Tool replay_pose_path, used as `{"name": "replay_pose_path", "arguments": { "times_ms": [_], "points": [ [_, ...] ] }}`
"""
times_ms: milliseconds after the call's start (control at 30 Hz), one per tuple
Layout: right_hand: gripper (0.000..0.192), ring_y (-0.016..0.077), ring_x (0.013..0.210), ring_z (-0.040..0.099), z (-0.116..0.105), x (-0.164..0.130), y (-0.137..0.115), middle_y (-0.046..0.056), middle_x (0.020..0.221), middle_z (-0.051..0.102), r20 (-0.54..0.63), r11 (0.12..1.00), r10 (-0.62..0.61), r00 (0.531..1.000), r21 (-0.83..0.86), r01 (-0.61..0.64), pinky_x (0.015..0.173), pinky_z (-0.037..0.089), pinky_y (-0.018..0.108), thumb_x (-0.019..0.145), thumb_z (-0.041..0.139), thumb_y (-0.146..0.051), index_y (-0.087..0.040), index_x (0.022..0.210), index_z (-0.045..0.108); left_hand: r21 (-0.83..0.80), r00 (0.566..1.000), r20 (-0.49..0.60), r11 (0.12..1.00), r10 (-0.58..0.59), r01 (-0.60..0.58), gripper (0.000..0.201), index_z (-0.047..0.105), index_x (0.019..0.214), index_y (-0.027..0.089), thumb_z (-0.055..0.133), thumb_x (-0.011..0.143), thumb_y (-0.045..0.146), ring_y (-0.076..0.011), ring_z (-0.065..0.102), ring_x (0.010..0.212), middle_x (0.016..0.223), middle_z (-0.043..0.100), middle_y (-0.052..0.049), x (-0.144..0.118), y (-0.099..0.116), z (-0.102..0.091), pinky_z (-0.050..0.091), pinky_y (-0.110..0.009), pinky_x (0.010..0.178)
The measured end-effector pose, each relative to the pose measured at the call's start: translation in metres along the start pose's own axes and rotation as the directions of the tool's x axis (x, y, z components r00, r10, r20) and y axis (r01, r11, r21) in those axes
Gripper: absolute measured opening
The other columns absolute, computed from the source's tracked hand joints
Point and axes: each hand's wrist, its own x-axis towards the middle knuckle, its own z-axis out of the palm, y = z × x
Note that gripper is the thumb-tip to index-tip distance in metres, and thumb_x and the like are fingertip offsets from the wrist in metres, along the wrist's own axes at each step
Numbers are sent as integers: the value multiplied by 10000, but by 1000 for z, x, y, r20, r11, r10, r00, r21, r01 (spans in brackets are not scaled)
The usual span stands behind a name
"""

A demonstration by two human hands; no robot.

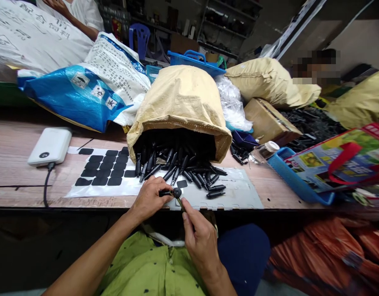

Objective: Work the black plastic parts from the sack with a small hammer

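My left hand (152, 195) is closed around a small black tube (165, 193) at the table's front edge. In my right hand (200, 234) is a thin stick with a rounded black head (177, 193), pinched between thumb and finger. That head meets the end of the tube; whether they are joined I cannot tell. Just beyond my hands, many black tubular pieces (195, 181) spill from the mouth of a tan sack (181, 94). Left of them lies a white sheet with rows of black rounded patches (105, 172).
A white power bank (50, 146) with a black cable sits at left. Behind it rests a blue-and-white bag (93, 86). To the right are a blue tray (288, 168) with a colourful carton, a cardboard box (269, 119) and a clear bottle. Other people are at the back.
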Motion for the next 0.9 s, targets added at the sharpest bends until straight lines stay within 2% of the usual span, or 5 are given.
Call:
{"name": "replay_pose_path", "arguments": {
  "times_ms": [100,267,433,600,900],
  "points": [
    [470,188,1139,706,-3,-1,2,79,1296,711,-46,1000,8,999,5,-7,1019,548,269,1035,474,-188,-243,1499,533,-10,1000,-3,1000,6,-6,200,802,955,289,767,779,200,-210,554,950,894,674,-6,0,-1,0,429,-340,864],
    [457,180,1173,696,-5,-1,5,64,1321,703,-34,1000,24,999,-2,-25,1033,540,253,1033,478,-195,-247,1480,557,1,999,-23,1000,25,-25,181,798,944,274,765,780,204,-213,558,947,890,678,-11,-1,-3,1,436,-346,851],
    [441,178,1227,669,-10,0,15,51,1371,675,-117,996,79,990,-23,-82,1030,537,238,1028,495,-226,-245,1460,580,55,995,-67,996,79,-76,180,782,960,258,780,788,204,-217,557,932,890,677,-14,-3,-3,3,434,-351,849],
    [425,192,1148,714,-13,-1,30,45,1318,707,-136,978,153,979,-125,-170,939,579,236,1027,478,-258,-257,1430,613,133,976,-107,975,191,-176,164,748,995,221,764,837,262,-224,553,930,901,654,-32,-7,-3,6,436,-359,846],
    [441,182,880,771,-4,-3,51,93,1055,793,-202,981,172,964,-49,-186,734,605,219,1029,456,-297,-203,1431,611,238,929,-46,907,367,-347,190,709,1040,205,596,986,348,-226,535,883,933,656,-61,-15,1,3,396,-386,788]
  ]
}}
